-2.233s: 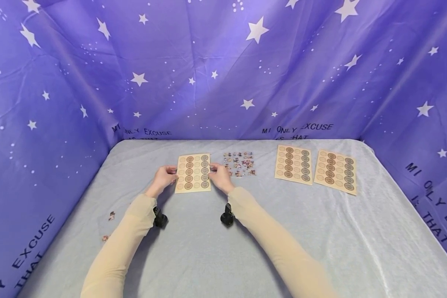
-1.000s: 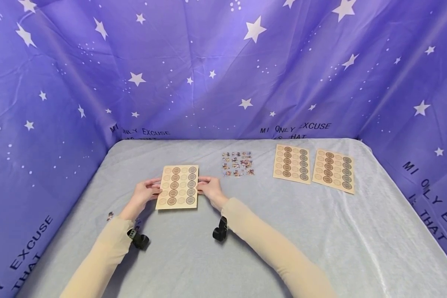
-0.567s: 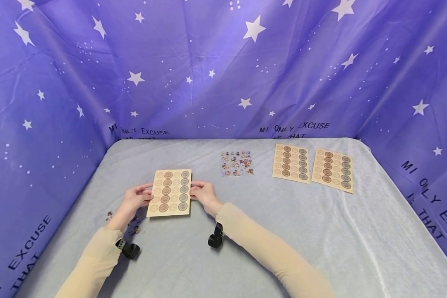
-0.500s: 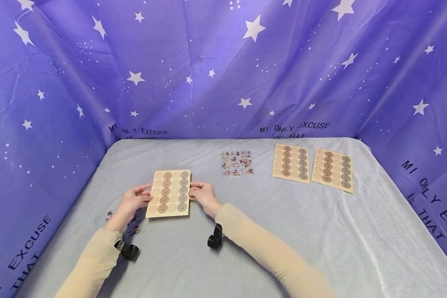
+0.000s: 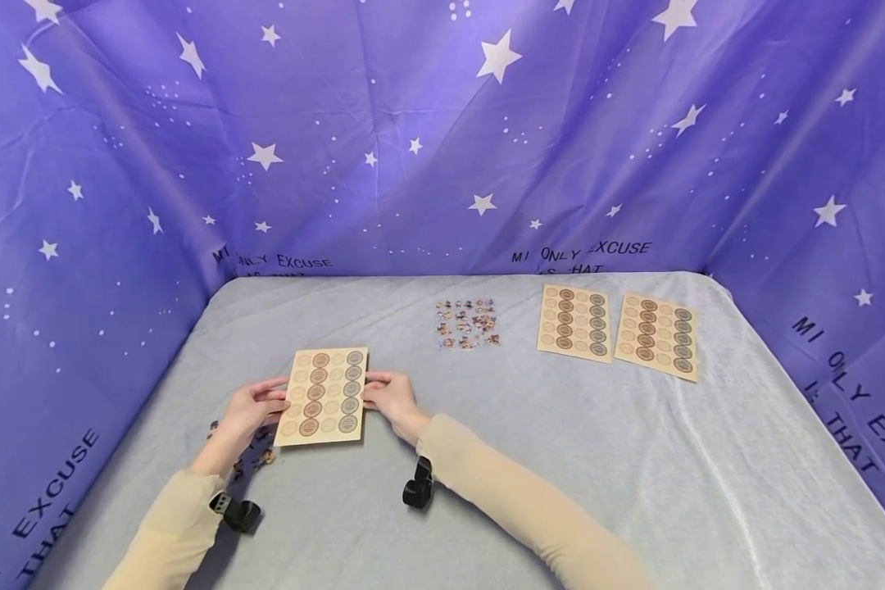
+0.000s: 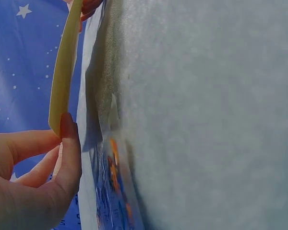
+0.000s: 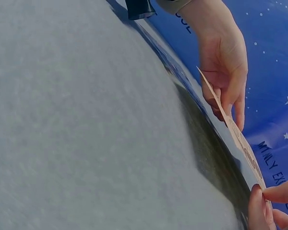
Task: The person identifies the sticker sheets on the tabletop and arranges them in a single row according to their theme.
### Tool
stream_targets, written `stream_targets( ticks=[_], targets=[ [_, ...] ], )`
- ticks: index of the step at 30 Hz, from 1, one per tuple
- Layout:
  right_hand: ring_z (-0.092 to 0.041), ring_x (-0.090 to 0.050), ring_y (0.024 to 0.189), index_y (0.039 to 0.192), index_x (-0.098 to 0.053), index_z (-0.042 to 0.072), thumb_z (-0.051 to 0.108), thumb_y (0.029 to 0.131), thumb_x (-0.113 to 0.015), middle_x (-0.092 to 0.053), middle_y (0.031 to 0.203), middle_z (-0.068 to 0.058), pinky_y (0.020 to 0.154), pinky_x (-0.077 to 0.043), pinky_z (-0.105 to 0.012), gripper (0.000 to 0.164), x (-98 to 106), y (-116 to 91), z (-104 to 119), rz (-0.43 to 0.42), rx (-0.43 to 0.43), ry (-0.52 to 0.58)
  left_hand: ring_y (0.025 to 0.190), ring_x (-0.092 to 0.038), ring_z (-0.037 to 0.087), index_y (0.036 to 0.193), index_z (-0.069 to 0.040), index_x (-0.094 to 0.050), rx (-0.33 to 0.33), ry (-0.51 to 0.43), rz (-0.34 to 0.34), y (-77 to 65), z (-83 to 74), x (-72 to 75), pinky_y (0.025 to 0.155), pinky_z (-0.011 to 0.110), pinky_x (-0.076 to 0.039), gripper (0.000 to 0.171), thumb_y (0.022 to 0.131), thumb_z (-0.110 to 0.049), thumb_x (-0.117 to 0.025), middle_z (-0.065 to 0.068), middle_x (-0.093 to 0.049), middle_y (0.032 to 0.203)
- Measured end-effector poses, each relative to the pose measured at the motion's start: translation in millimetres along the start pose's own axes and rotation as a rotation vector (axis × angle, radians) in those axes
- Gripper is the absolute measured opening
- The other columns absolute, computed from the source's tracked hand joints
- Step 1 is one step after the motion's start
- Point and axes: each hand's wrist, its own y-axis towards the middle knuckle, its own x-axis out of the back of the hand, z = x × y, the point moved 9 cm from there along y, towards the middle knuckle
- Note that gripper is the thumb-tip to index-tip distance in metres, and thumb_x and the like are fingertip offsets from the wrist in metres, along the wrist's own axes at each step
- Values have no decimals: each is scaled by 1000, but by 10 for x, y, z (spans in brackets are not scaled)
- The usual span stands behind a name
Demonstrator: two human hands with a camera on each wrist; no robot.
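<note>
A tan sticker sheet (image 5: 323, 396) with columns of round seals, some pale, some brown or grey, is held up off the table between both hands. My left hand (image 5: 247, 414) pinches its left edge between thumb and fingers; the left wrist view shows the sheet (image 6: 65, 72) edge-on in that pinch. At the opposite edge my right hand (image 5: 394, 401) pinches it too, as the right wrist view confirms for the sheet (image 7: 245, 146). Beneath the left wrist lies a clear sheet of small colourful figure stickers (image 5: 265, 457), partly hidden by the arm.
Another clear sheet of figure stickers (image 5: 466, 324) lies mid-table toward the back. Two more tan seal sheets, one (image 5: 575, 323) left of the other (image 5: 656, 337), lie at the back right. A grey cloth covers the table (image 5: 560, 459); purple star-printed curtains (image 5: 442, 106) enclose it.
Both hands have carried the tan sheet left and nearer the body, from beside the back clear sheet to next to the left clear sheet. The other sheets lie where they were.
</note>
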Motion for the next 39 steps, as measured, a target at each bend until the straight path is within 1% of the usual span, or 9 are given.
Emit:
stream_targets(
  ticks=[2, 5, 7, 11, 18, 25, 29, 36, 39],
  targets=[
    [-12, -58, 63, 110, -55, -11, -16, 73, -53, -62, 83, -22, 65, -54, -29, 37, -8, -11, -8, -4, 2, -5, 68, -60, 4, 131, 8, -34, 10, 5, 8, -68, -60, -15, 62, 21, -52, 58, 78, 5, -58, -10, -60, 75],
    [-9, -56, 59, 109, -56, -10, -16, 73, -53, -62, 78, -17, 64, -54, -28, 37, -19, -33, -18, -13, -5, -12, 68, -60, 4, 131, 10, -32, 7, 19, 25, -116, -106, -27, 62, 22, -52, 57, 79, 7, -56, -9, -61, 77],
    [-9, -56, 58, 108, -57, -10, -16, 73, -53, -62, 75, -14, 64, -54, -27, 36, -25, -40, -26, -15, -1, -21, 68, -60, 4, 132, 9, -32, 20, 24, 27, -130, -100, -24, 62, 23, -52, 56, 80, 7, -55, -9, -61, 77],
    [-8, -56, 58, 109, -57, -10, -16, 73, -54, -61, 72, -10, 62, -54, -26, 36, -31, -51, -44, -20, -1, -48, 69, -60, 5, 132, 9, -31, 25, 28, 33, -136, -74, -18, 63, 24, -53, 57, 80, 6, -56, -8, -61, 79],
    [-9, -56, 58, 108, -57, -10, -16, 72, -53, -61, 74, -12, 61, -54, -25, 37, -33, -66, -57, -23, 11, -69, 69, -60, 5, 132, 8, -32, 43, 42, 25, -151, -12, -13, 65, 24, -53, 56, 80, 6, -54, -9, -61, 78],
    [-8, -54, 55, 109, -56, -12, -17, 71, -52, -59, 69, -8, 58, -54, -25, 38, -48, -76, -67, -8, 29, -87, 69, -60, 6, 130, 10, -32, 51, 39, 32, -151, 26, -17, 63, 24, -53, 55, 80, 6, -55, -8, -61, 77],
    [-7, -53, 54, 109, -56, -12, -17, 72, -52, -57, 67, -7, 57, -54, -24, 38, -52, -71, -67, -7, 43, -111, 68, -61, 6, 131, 9, -32, 64, 37, 37, -162, 35, -19, 63, 23, -53, 55, 80, 6, -54, -8, -61, 76],
    [-8, -55, 54, 108, -56, -12, -16, 72, -52, -59, 67, -9, 55, -53, -22, 37, -71, -80, -43, 12, 72, -175, 67, -61, 6, 130, 12, -30, 50, 39, 55, -176, 17, -34, 62, 24, -53, 56, 80, 7, -54, -7, -62, 75],
    [-10, -56, 53, 107, -56, -13, -16, 71, -53, -60, 67, -11, 53, -53, -22, 36, -82, -74, -37, 18, 93, -206, 66, -61, 7, 129, 13, -32, 53, 51, 41, -174, 21, -22, 60, 23, -53, 55, 79, 8, -54, -7, -62, 74]
  ],
)
